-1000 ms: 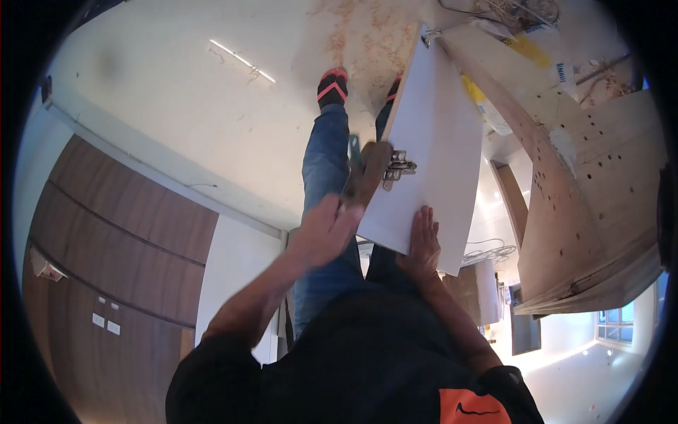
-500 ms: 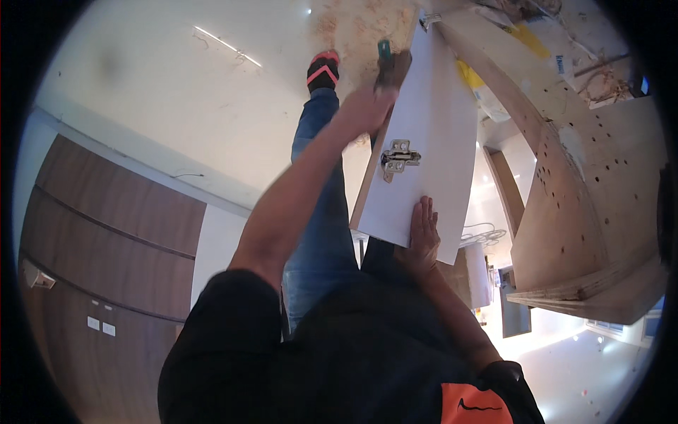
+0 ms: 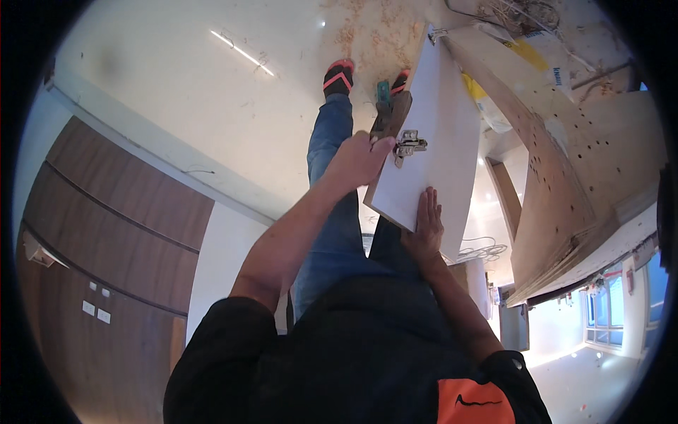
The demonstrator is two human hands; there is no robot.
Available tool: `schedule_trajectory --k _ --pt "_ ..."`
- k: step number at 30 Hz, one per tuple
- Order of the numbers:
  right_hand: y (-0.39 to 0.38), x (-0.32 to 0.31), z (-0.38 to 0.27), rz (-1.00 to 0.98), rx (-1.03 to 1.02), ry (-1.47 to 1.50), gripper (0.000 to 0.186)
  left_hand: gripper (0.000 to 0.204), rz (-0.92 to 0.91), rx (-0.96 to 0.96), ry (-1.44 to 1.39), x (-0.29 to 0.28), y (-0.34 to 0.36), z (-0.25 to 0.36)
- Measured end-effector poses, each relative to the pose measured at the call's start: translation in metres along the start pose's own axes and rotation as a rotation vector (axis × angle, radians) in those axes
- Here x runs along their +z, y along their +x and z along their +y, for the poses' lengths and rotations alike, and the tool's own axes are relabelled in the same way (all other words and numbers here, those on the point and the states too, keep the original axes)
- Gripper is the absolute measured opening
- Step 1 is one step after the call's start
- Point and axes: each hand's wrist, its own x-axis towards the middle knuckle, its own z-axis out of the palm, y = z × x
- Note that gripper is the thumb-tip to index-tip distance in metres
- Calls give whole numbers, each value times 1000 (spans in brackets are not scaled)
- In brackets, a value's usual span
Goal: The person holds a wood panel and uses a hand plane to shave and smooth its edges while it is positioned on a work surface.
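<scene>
A white cabinet door panel (image 3: 441, 106) stands tilted in front of me, its brown edge along the left side. One metal hinge (image 3: 409, 145) sits on its face near that edge, and another hinge (image 3: 436, 34) is at the far end. My left hand (image 3: 359, 159) is closed on a hand plane (image 3: 390, 116), dark brown with a teal part at its far end. The plane lies along the door's left edge, beside the nearer hinge; my fingers partly hide its handle. My right hand (image 3: 426, 226) presses flat on the door's near end, fingers stretched out.
A curved plywood structure (image 3: 544, 162) with several drilled holes stands to the right. Shavings (image 3: 349, 28) lie on the floor ahead, with yellow-and-white bags (image 3: 526, 53) and debris at the far right. Coiled cable (image 3: 484, 249) is beyond my right hand. Brown wall panelling (image 3: 120, 219) runs along the left.
My left hand has drawn the hand plane toward me along the door's edge, and is now beside the nearer hinge. My right hand stays flat on the door. The view has shifted slightly.
</scene>
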Motion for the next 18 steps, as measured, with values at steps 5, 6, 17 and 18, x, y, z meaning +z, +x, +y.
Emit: schedule_trajectory --k 5,6,17,18 --pt "-5 -2 10 -12 19 -20 92 55 4 58 13 2 -88 -6" --pt "-4 -7 9 -24 37 -33 93 55 2 55 17 0 -91 -5" --pt "-5 -5 14 -38 14 -49 96 49 -34 -61 38 -7 -127 3" --pt "-7 -6 19 -48 27 -45 95 49 -37 -54 38 -4 -117 5"
